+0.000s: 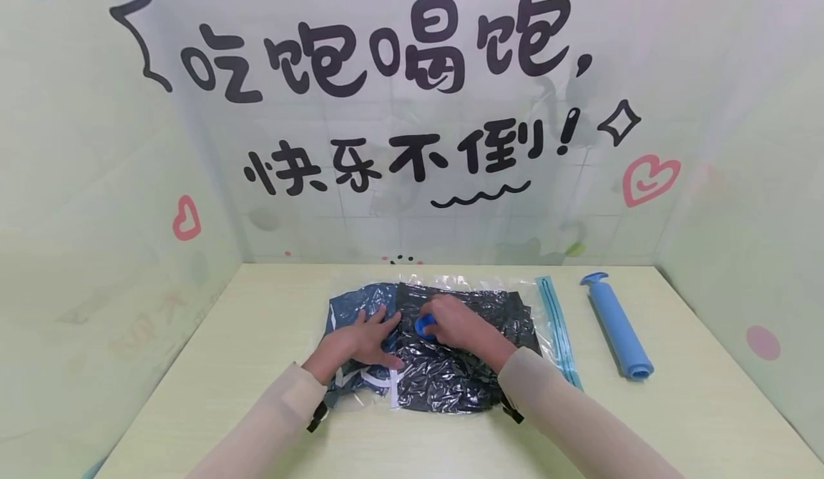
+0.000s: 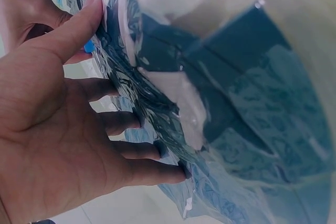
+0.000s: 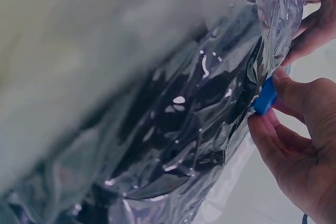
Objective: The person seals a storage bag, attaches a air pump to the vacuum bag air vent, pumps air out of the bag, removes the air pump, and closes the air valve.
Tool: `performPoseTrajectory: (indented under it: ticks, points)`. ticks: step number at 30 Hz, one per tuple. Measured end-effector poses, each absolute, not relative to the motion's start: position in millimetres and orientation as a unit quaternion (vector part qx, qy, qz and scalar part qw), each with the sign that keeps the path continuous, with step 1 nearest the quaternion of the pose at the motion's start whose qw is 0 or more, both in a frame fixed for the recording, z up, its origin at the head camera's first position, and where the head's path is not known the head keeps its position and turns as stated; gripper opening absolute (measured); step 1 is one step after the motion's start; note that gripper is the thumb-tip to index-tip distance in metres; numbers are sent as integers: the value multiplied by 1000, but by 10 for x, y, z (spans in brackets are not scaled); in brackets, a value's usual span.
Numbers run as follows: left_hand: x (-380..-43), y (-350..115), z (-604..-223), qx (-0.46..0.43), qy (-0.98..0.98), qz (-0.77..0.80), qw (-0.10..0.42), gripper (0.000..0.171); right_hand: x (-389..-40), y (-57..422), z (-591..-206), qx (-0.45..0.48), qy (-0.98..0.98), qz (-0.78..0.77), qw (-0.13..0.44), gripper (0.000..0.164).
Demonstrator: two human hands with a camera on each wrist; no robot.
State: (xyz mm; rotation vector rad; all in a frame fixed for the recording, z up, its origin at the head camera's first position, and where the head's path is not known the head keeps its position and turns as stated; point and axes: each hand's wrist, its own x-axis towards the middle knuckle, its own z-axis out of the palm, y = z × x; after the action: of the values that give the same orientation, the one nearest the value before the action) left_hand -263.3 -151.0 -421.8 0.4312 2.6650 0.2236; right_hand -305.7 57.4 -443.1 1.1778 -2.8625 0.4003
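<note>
A clear vacuum storage bag (image 1: 450,379) lies flat on the table, its plastic wrinkled tightly over dark folded clothes. Black cloth fills the right part and blue cloth (image 1: 360,304) the left. My right hand (image 1: 455,322) pinches the round blue valve cap (image 3: 266,97) on top of the bag between thumb and fingers. With fingers spread and straight, my left hand (image 1: 365,339) rests on the bag to the left of the cap. In the left wrist view its fingertips touch the plastic over the blue cloth.
A blue hand pump (image 1: 619,329) lies on the table (image 1: 702,393) right of the bag. The bag's teal zip strip (image 1: 558,332) runs along its right edge. A printed wall (image 1: 412,236) stands behind the table, with side panels left and right.
</note>
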Motion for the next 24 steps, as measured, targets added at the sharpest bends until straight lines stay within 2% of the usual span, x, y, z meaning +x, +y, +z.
performPoseTrajectory:
  ticks: [9,20,24]
  points:
    - [-2632,-1502,-4211,156,961,79,215,96,-3077,569,-4444,360,-922,139,18,23]
    - [-2637,-1514,-4219,160,961,76,213,96,-3076,588,-4512,330,-924,184,56,34]
    - [-2631,-1508,-4212,157,961,75,214,96,-3079,618,-4515,318,-925,204,40,39]
